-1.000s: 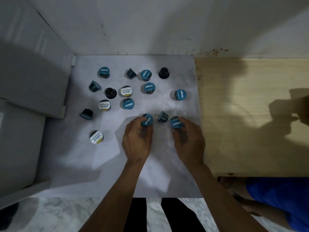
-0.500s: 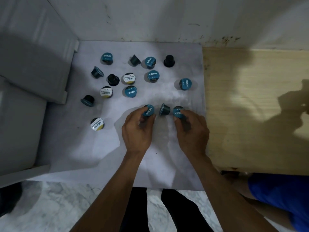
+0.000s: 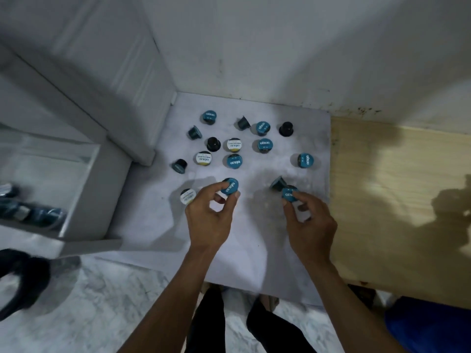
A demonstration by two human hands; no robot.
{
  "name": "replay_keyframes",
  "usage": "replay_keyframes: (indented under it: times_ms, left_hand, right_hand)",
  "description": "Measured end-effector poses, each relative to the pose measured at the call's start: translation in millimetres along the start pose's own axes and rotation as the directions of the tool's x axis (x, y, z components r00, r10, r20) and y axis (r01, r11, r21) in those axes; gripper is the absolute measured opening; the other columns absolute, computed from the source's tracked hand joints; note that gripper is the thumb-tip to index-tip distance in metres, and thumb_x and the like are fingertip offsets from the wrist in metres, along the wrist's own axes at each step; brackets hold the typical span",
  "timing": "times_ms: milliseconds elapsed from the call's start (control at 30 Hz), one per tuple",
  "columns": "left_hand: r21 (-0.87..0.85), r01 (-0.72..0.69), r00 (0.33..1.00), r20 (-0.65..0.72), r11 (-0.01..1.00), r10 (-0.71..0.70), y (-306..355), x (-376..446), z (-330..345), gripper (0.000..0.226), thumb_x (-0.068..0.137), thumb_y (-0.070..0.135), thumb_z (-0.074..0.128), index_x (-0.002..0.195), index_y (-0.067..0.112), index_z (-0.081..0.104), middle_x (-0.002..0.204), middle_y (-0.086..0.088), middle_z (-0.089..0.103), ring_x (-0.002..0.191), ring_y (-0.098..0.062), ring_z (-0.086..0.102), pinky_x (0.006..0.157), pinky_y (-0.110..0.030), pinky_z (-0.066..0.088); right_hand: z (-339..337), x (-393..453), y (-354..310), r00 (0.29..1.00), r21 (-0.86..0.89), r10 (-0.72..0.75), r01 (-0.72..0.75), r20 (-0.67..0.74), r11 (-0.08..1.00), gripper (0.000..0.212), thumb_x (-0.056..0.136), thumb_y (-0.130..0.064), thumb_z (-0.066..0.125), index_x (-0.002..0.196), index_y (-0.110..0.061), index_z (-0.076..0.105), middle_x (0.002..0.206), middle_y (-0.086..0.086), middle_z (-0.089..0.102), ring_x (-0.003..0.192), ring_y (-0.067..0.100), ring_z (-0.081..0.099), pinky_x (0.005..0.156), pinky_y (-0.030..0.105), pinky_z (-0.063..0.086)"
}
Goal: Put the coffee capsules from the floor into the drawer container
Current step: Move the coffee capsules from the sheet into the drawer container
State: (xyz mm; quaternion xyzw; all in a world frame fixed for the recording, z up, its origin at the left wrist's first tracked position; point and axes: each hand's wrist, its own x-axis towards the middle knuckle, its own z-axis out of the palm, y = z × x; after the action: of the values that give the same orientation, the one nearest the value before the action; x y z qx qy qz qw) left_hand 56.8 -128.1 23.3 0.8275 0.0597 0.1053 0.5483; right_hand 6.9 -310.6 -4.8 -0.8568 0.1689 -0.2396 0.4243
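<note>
Left hand [image 3: 207, 222] fingers pinching teal capsule [image 3: 229, 186]; right hand [image 3: 309, 225] fingers gripping another capsule [image 3: 289, 194] above floor [image 3: 254, 238].

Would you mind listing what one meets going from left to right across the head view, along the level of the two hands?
Drawer container with capsules inside → white-lidded capsule → left hand pinching a blue capsule → tipped capsule → right hand pinching another blue capsule → wooden board.
</note>
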Motion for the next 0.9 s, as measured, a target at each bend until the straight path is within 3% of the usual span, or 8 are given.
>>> replay_keyframes:
  times_ms: [100, 200, 333, 567, 667, 800, 900]
  left_hand:
    - [0.002, -0.003, 0.999, -0.033, 1.0, 0.003, 15, 9, -29, 0.021, 0.077, 0.02, 0.082, 0.096, 0.018, 0.072, 0.089, 0.004, 0.072, 0.071, -0.014, 0.064, 0.056, -0.016, 0.048]
    - [0.013, -0.028, 0.998, -0.055, 1.0, 0.029, 26, 17, -65, 0.022, 0.077, 0.021, 0.082, 0.097, 0.019, 0.073, 0.088, 0.005, 0.072, 0.071, -0.01, 0.065, 0.057, -0.019, 0.051]
    - [0.074, -0.083, 0.994, -0.062, 0.994, 0.088, 34, 27, -129, 0.024, 0.078, 0.021, 0.081, 0.1, 0.019, 0.072, 0.079, 0.012, 0.067, 0.072, -0.003, 0.062, 0.052, -0.01, 0.043]
    - [0.132, -0.205, 0.978, -0.022, 0.97, 0.209, 12, 50, -281, 0.027, 0.077, 0.019, 0.082, 0.102, 0.019, 0.072, 0.085, 0.009, 0.07, 0.07, -0.006, 0.064, 0.057, -0.017, 0.051]
    - [0.15, -0.178, 0.982, -0.038, 0.972, 0.186, -8, 63, -352, 0.028, 0.076, 0.019, 0.082, 0.102, 0.018, 0.072, 0.089, 0.01, 0.073, 0.072, -0.007, 0.066, 0.06, -0.03, 0.057]
    - [0.21, -0.111, 0.991, -0.055, 0.971, 0.126, -28, 86, -424, 0.026, 0.075, 0.023, 0.083, 0.099, 0.021, 0.074, 0.081, 0.011, 0.071, 0.073, -0.005, 0.064, 0.062, -0.036, 0.058]
    - [0.256, -0.08, 0.996, -0.022, 0.963, 0.088, -35, 105, -455, 0.023, 0.074, 0.027, 0.083, 0.096, 0.024, 0.075, 0.076, 0.011, 0.07, 0.076, -0.004, 0.063, 0.068, -0.035, 0.057]
  right_hand:
    - [3, 0, -31, 1.0, 0.02, 0.028, -0.028, 0.013, 0.999, 0.025, 0.079, -0.013, 0.079, 0.102, -0.016, 0.071, 0.093, -0.002, 0.067, 0.073, 0.009, 0.058, 0.065, 0.004, 0.039]
    - [12, -3, -67, 1.0, 0.101, 0.006, -0.007, 0.011, 0.995, 0.021, 0.08, -0.02, 0.078, 0.1, -0.016, 0.071, 0.089, -0.003, 0.066, 0.072, 0.007, 0.057, 0.063, 0.005, 0.039]
    - [31, -15, -123, 0.998, 0.189, -0.063, 0.057, 0.024, 0.98, 0.022, 0.081, -0.023, 0.077, 0.1, -0.015, 0.07, 0.09, -0.004, 0.068, 0.072, 0.01, 0.06, 0.061, 0.021, 0.049]
    - [88, -73, -229, 0.986, 0.241, -0.152, 0.132, 0.066, 0.961, 0.022, 0.08, -0.023, 0.078, 0.1, -0.017, 0.07, 0.093, -0.006, 0.071, 0.071, 0.011, 0.063, 0.048, 0.027, 0.047]
    - [122, -100, -270, 0.982, 0.268, -0.16, 0.129, 0.097, 0.955, 0.022, 0.079, -0.024, 0.078, 0.099, -0.018, 0.071, 0.088, -0.007, 0.07, 0.072, 0.012, 0.064, 0.05, 0.034, 0.049]
    - [158, -122, -312, 0.976, 0.278, -0.157, 0.111, 0.149, 0.954, 0.021, 0.079, -0.023, 0.079, 0.097, -0.017, 0.072, 0.087, -0.007, 0.07, 0.07, 0.011, 0.063, 0.051, 0.031, 0.049]
    - [177, -126, -335, 0.963, 0.284, -0.164, 0.1, 0.213, 0.954, 0.019, 0.079, -0.022, 0.08, 0.096, -0.019, 0.072, 0.082, -0.011, 0.069, 0.069, 0.01, 0.063, 0.05, 0.021, 0.047]
